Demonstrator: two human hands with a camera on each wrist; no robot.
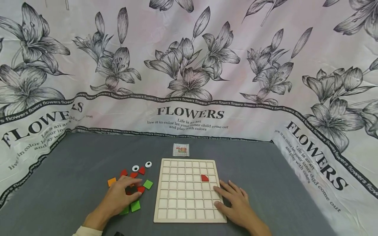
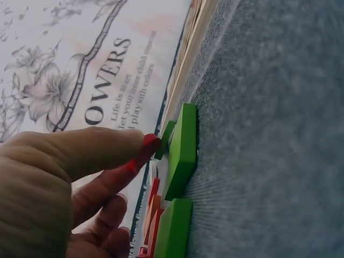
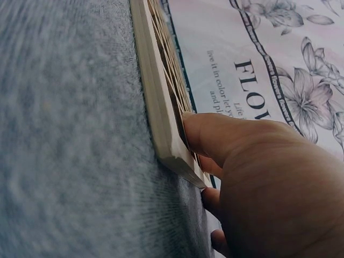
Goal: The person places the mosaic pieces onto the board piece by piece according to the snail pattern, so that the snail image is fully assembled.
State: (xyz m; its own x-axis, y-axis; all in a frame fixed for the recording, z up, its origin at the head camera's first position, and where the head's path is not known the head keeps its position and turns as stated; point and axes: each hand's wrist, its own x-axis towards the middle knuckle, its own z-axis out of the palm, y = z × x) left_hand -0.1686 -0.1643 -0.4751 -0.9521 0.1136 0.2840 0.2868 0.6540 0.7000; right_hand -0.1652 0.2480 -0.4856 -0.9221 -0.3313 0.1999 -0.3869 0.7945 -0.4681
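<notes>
My left hand [image 1: 116, 193] is over the loose pieces left of the board. Between its thumb and a finger it pinches a small red piece [image 2: 150, 149], mostly covered by the fingertips. Green square pieces [image 2: 183, 150] lie just below that hand. A wooden grid board [image 1: 177, 195] lies flat on the grey cloth. One red piece [image 1: 205, 178] with a rounded edge sits in a cell at its upper right. My right hand [image 1: 237, 206] rests on the board's right edge, thumb and a fingertip over the border, the other fingers extended beside it.
Around the left hand lie an orange square [image 1: 112, 182], a green square [image 1: 148, 184], several red pieces and two white discs with black centres [image 1: 135, 168]. Behind the board is a small picture card [image 1: 181, 150]. Flower-printed fabric [image 1: 189, 65] borders the grey surface.
</notes>
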